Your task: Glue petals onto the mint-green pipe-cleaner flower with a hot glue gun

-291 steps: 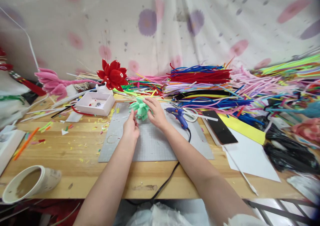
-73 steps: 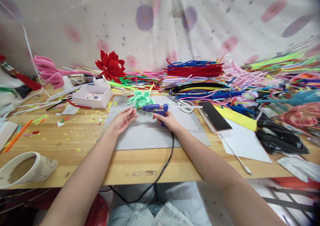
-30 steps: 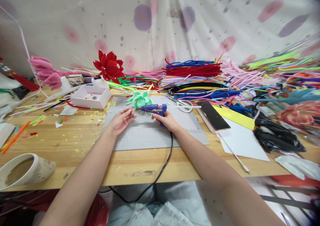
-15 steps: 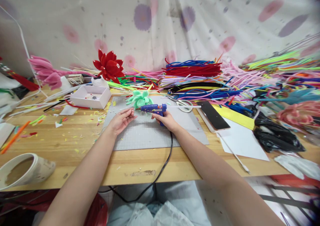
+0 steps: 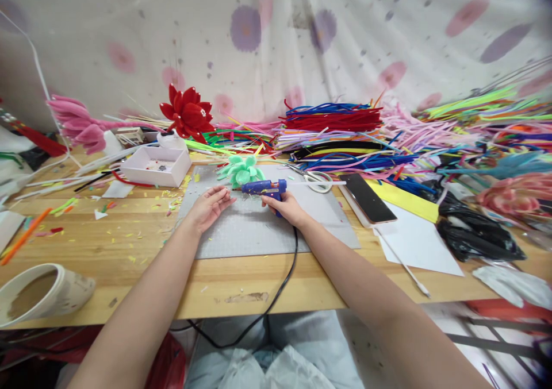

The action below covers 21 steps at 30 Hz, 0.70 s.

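My right hand (image 5: 285, 206) is wrapped round the handle of a blue glue gun (image 5: 264, 188), whose nozzle points left. A clear glue stick (image 5: 321, 183) pokes out of the gun's back end. Just left of the nozzle, my left hand (image 5: 212, 206) has its thumb and fingers pinched together; what they hold, if anything, is too small to make out. Behind the gun a mint-green pipe-cleaner flower (image 5: 241, 170) rests on the grey cutting mat (image 5: 241, 237).
Scissors (image 5: 318, 181) and a phone (image 5: 368, 197) lie to the right. A white box (image 5: 157, 168) and a red flower (image 5: 187, 112) stand back left. Bundles of pipe cleaners (image 5: 332, 119) line the back. A cup (image 5: 47, 294) sits front left; the gun's black cord (image 5: 284, 285) hangs over the edge.
The glue gun has shifted very slightly left, its nozzle closer to my left fingertips. Both hands are otherwise almost still.
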Tool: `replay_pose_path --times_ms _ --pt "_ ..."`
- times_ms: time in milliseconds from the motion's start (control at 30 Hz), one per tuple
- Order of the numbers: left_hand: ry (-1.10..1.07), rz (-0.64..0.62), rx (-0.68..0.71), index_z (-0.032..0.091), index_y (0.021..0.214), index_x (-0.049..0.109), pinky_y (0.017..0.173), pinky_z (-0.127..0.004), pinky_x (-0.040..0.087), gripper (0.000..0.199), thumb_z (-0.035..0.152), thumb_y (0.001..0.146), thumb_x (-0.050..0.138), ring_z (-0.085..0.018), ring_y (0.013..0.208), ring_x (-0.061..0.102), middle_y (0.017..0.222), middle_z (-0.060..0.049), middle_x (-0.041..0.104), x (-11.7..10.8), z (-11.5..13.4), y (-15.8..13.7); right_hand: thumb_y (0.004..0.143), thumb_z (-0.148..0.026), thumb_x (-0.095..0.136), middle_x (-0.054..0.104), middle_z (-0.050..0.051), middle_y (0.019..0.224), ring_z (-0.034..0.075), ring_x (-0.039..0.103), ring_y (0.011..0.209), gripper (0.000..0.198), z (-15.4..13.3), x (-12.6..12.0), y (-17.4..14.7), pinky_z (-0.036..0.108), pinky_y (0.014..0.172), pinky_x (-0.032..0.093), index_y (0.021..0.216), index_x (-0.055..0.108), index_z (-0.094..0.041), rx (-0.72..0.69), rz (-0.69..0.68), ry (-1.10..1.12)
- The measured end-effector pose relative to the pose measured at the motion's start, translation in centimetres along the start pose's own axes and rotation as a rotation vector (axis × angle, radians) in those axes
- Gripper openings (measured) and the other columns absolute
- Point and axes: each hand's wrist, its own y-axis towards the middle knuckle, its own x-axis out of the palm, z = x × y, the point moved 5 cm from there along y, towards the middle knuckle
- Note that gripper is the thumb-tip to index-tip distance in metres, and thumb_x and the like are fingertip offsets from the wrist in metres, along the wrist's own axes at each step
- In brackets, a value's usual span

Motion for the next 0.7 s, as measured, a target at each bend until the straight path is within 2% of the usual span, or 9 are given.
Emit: replay_pose_path --times_ms 200,433,700 --pt "0.012 -0.016 -0.006 0.011 0.070 0.061 0.084 -0.033 0.050 0.005 0.006 0.072 0.059 -0.007 0.061 0.056 0.065 -0.002 0.059 0.21 -0.09 0.08 0.068 -0.055 0.057 0.042 -0.005 0.045 0.007 0.037 0.044 0.038 0.43 0.01 0.34 0.024 0.047 0.031 0.061 0.055 -0.017 0.013 0.038 -0.067" --pt "0.022 -0.013 -0.023 0.010 0.071 0.062 0.085 -0.033 0.049 0.006 0.008 0.074 0.057 -0.006 0.060 0.054 0.063 -0.001 0.057 0.35 -0.29 0.06 0.064 -0.053 0.060 0.049 -0.003 0.052 0.010 0.046 0.053 0.035 0.24 0.52 0.67 0.024 0.052 0.035 0.066 0.055 -0.018 0.005 0.106 -0.088" --pt "0.017 -0.049 -0.063 0.009 0.067 0.060 0.081 -0.029 0.051 0.011 0.011 0.077 0.056 -0.004 0.058 0.050 0.063 0.000 0.054 0.47 -0.59 0.03 0.063 -0.054 0.061 0.052 -0.002 0.056 0.011 0.049 0.056 0.036 0.44 0.68 0.71 0.024 0.054 0.036 0.067 0.056 -0.018 0.014 0.136 -0.091"
